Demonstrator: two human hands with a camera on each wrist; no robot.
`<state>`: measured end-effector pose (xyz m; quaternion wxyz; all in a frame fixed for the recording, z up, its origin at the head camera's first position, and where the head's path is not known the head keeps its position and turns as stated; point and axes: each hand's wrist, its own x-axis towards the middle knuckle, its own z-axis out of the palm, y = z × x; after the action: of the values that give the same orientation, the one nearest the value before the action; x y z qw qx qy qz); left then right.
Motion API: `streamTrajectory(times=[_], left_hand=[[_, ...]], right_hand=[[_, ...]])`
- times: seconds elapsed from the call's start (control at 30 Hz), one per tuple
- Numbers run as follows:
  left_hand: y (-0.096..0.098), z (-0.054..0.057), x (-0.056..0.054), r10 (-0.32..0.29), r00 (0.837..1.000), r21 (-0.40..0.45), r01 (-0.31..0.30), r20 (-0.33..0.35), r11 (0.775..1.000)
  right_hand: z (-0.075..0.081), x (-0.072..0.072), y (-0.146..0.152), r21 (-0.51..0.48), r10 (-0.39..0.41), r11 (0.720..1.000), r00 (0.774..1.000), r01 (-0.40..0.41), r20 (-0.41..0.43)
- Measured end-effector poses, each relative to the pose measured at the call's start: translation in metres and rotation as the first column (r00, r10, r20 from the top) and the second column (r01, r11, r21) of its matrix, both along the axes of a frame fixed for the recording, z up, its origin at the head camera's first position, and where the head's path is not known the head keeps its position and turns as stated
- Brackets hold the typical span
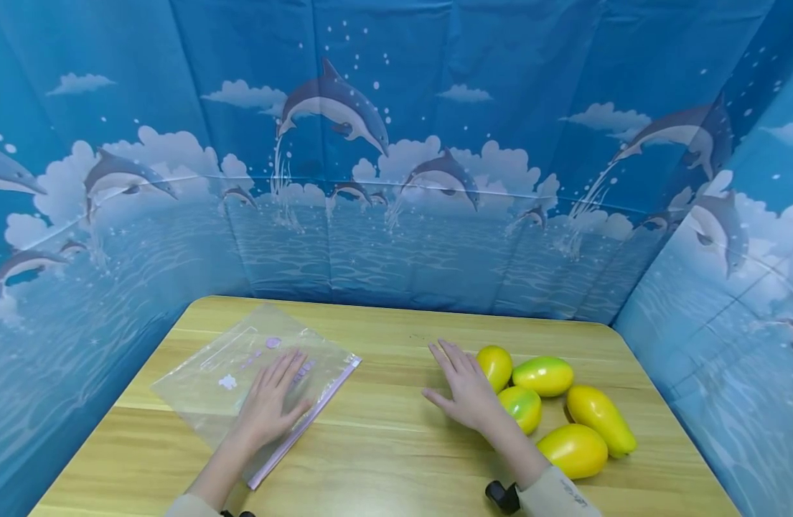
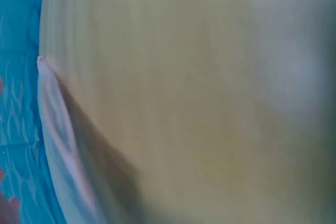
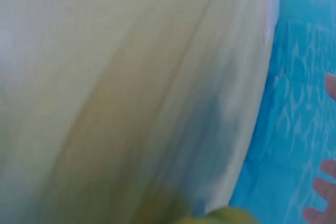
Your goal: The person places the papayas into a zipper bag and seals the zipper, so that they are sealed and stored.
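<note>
A clear zip bag (image 1: 209,391) with a purple seal strip (image 1: 306,424) and small purple prints lies flat at the left of the table. Over it is my left hand (image 1: 270,402), fingers straight and together, thumb spread toward the strip. My right hand (image 1: 467,388) is held palm down with straight fingers, just left of several yellow-green mangoes (image 1: 573,451); nothing is in its grasp. In the left wrist view the bag's edge (image 2: 63,135) shows at lower left. Fingertips of the right hand (image 3: 328,192) enter the right wrist view at its right side.
The wooden table (image 1: 383,445) has a rounded far edge. Behind it and along both sides hangs a blue curtain (image 1: 396,244) printed with dolphins. The mangoes sit grouped at the right, one green-topped mango (image 1: 543,376) at the back of the group.
</note>
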<state>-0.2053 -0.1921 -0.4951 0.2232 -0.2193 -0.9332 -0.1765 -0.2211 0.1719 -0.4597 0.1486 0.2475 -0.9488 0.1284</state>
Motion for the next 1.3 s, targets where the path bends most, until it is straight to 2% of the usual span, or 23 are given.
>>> streamTrajectory(times=[0.17,0.3,0.4,0.53,0.73,1.03,1.3], left_hand=[[-0.005,-0.007,0.005,-0.017,1.0,0.052,0.017,0.01,0.998],[-0.007,-0.01,0.013,-0.008,0.998,0.088,0.002,0.061,0.996],[-0.008,-0.014,0.018,-0.011,0.997,0.099,0.003,0.073,0.995],[-0.008,-0.019,0.023,-0.023,0.998,0.113,0.017,0.052,0.993],[-0.01,-0.026,0.031,-0.026,0.998,0.139,0.017,0.058,0.99],[-0.015,-0.034,0.041,-0.026,0.999,0.129,0.022,0.031,0.991],[-0.017,-0.039,0.048,-0.049,0.998,0.098,0.052,-0.035,0.994]], right_hand=[[-0.005,0.001,-0.013,0.03,0.042,0.999,0.998,-0.044,0.038],[-0.007,0.001,-0.023,0.062,0.08,0.995,0.994,-0.084,0.068],[-0.01,0.001,-0.031,0.089,0.093,0.991,0.991,-0.102,0.094],[-0.015,0.0,-0.041,0.113,0.119,0.985,0.987,-0.132,0.112],[-0.019,0.002,-0.055,0.135,0.179,0.971,0.975,-0.197,0.131],[-0.019,0.003,-0.074,0.188,0.235,0.945,0.955,-0.268,0.18],[-0.024,0.006,-0.089,0.177,0.28,0.93,0.934,-0.321,0.224]])
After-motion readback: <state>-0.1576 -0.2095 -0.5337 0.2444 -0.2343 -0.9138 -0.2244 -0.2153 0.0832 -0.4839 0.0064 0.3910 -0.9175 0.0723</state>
